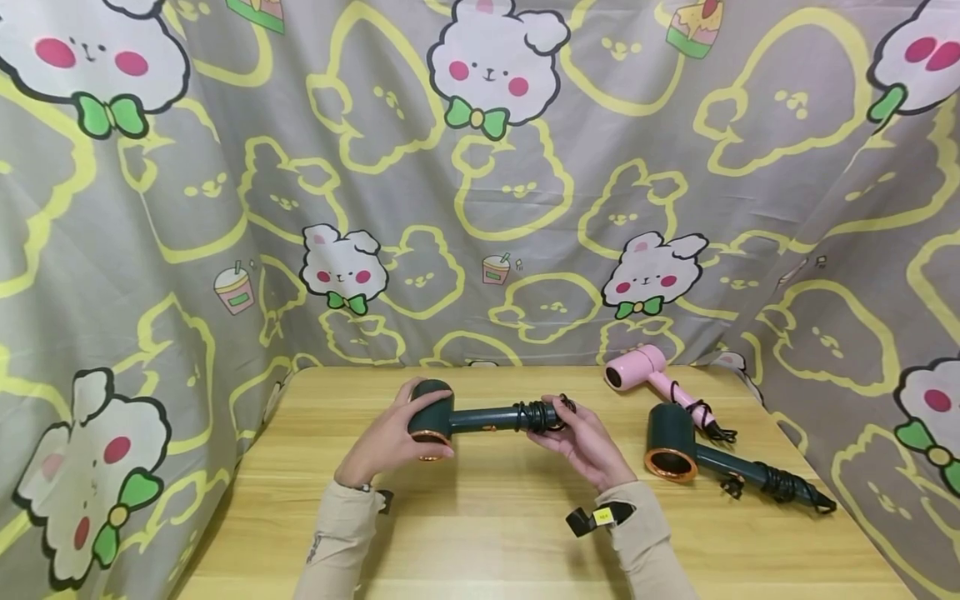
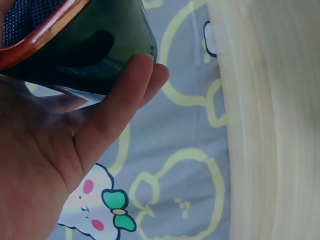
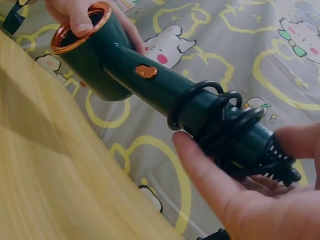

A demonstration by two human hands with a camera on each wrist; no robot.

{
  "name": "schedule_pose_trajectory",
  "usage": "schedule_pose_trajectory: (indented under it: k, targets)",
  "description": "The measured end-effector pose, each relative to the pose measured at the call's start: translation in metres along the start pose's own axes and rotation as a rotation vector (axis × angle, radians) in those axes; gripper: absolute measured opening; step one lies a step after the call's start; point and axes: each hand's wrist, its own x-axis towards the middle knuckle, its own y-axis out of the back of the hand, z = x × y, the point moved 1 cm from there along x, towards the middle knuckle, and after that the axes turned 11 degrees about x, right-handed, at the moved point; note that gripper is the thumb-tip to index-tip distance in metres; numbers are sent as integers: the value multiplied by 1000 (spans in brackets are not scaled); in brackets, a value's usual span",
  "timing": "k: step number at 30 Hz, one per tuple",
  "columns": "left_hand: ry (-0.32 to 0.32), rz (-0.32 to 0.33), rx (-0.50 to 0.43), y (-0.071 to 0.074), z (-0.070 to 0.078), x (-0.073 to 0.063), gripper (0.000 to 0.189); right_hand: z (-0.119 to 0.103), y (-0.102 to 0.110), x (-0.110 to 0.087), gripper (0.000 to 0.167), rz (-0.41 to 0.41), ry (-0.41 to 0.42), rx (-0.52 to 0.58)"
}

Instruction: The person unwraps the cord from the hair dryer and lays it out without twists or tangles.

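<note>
A dark green hair dryer (image 1: 480, 419) with copper trim is held up between both hands, its barrel to the left and its handle pointing right. My left hand (image 1: 384, 440) grips the barrel, thumb near the copper rim and fingers over the top. Black cord (image 3: 220, 132) is wound in several loops round the lower handle. At that end, my right hand (image 1: 588, 442) holds the handle tip and coiled cord between thumb and fingers. A copper switch (image 3: 146, 71) shows on the handle in the right wrist view. Part of the right fingers is hidden behind the handle.
On the right of the wooden table (image 1: 465, 533) lies another dark green hair dryer (image 1: 671, 442), its cord wrapped round the handle. Behind it is a pink hair dryer (image 1: 636, 367) with a black cord. A patterned grey curtain (image 1: 517, 317) encloses the back and sides.
</note>
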Motion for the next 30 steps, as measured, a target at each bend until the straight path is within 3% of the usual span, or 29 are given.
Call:
schedule_pose_trajectory:
  k: [8, 14, 20, 25, 30]
  targets:
    - [0, -17, -27, 3, -3, 0, 88, -9, 3, -3, 54, 3, -8, -122]
    - [-28, -33, -36, 5, -3, -2, 87, -14, 10, -5, 65, -15, 14, -190]
    - [-42, -66, -49, 3, -2, -3, 85, -19, 12, -6, 62, -44, 64, -145]
    - [-35, -70, -70, 4, -2, -3, 85, -21, 10, -7, 62, -50, 105, -172]
    - [-44, -68, -61, 5, -1, -3, 84, -25, 8, -9, 46, -78, 167, -174]
